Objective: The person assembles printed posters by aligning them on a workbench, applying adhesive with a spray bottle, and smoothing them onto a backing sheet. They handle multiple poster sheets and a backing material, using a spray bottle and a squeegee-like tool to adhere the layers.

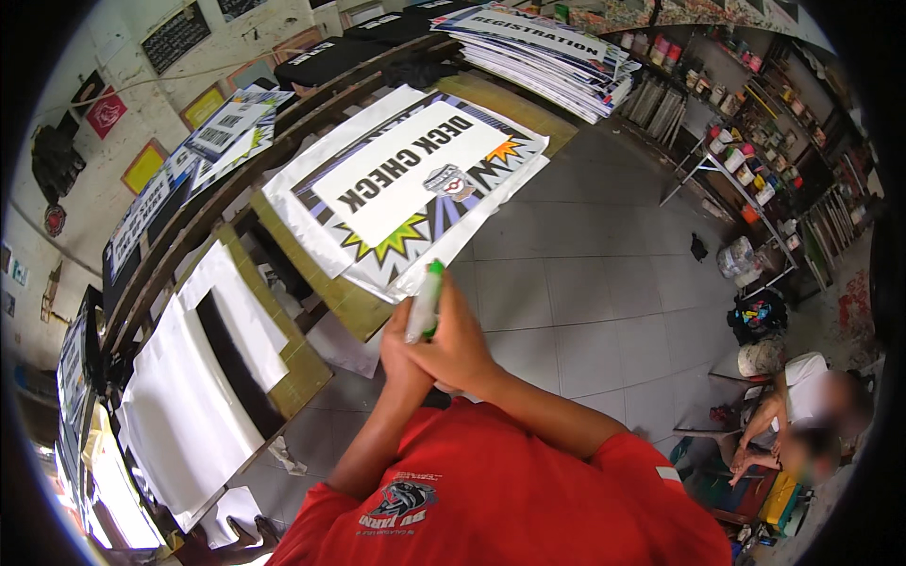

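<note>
My two hands are drawn together in front of my chest, just short of the near corner of a printed sign sheet (377,189). A slim, whitish, translucent tool with green ends (425,307) points upward from my right hand (458,344); its exact kind does not show. My left hand (401,363) is closed against the right one, and its fingers are mostly hidden. The sheet has a white panel with black lettering, a green and an orange burst and a small cartoon figure. It lies on other white sheets over a yellowish board (359,316).
On the left, white sheets (184,396) lie on another board. A thick stack of printed signs (538,57) stands at the far end, beside black folded cloth (330,58). Shelves of bottles and jars (746,165) line the right. A person (802,406) sits at the lower right.
</note>
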Tool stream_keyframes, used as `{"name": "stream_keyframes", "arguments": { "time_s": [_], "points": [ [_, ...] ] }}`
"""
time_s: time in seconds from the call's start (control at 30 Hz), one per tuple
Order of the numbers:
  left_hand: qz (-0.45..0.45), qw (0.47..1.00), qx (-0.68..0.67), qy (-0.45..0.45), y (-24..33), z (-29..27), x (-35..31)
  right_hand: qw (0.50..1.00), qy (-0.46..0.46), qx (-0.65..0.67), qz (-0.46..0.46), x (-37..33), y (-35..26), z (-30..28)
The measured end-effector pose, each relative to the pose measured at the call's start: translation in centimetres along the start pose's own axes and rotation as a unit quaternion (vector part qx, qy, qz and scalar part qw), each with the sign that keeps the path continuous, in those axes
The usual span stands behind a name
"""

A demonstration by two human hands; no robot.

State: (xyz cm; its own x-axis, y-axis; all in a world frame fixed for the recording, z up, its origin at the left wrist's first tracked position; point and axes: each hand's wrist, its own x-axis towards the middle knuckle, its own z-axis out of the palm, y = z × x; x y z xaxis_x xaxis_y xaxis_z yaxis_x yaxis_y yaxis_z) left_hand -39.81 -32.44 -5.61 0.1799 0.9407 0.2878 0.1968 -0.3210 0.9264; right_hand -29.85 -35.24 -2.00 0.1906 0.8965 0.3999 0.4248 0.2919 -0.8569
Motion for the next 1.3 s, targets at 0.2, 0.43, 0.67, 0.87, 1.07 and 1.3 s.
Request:
{"name": "stream_keyframes", "arguments": {
  "time_s": [0.2, 0.43, 0.67, 0.87, 1.07, 1.3],
  "points": [
    [0.17, 0.913, 0.209, -0.306, 2.8, 9.3, 5.5, 0.994, 0.074, 0.03, 0.071, 3.0, 8.2, -9.3],
    [0.148, 0.9, 0.039, -0.407, -2.0, 15.9, 14.1, 0.975, 0.049, 0.08, 0.202, 10.2, 15.0, -20.2],
    [0.124, 0.937, 0.191, -0.264, -6.7, 19.4, 24.4, 0.965, 0.056, -0.065, 0.249, 18.9, 22.5, -25.5],
    [0.083, 0.931, 0.315, -0.164, -11.3, 21.2, 26.1, 0.951, -0.085, -0.103, 0.28, 24.0, 29.1, -28.1],
    [0.007, 0.931, 0.354, -0.088, -11.1, 23.2, 24.2, 0.961, -0.122, -0.14, 0.207, 27.0, 33.7, -30.7],
    [-0.049, 0.929, 0.363, -0.051, -9.8, 25.3, 23.2, 0.961, -0.15, -0.115, 0.204, 28.9, 36.1, -32.3]
  ]
}}
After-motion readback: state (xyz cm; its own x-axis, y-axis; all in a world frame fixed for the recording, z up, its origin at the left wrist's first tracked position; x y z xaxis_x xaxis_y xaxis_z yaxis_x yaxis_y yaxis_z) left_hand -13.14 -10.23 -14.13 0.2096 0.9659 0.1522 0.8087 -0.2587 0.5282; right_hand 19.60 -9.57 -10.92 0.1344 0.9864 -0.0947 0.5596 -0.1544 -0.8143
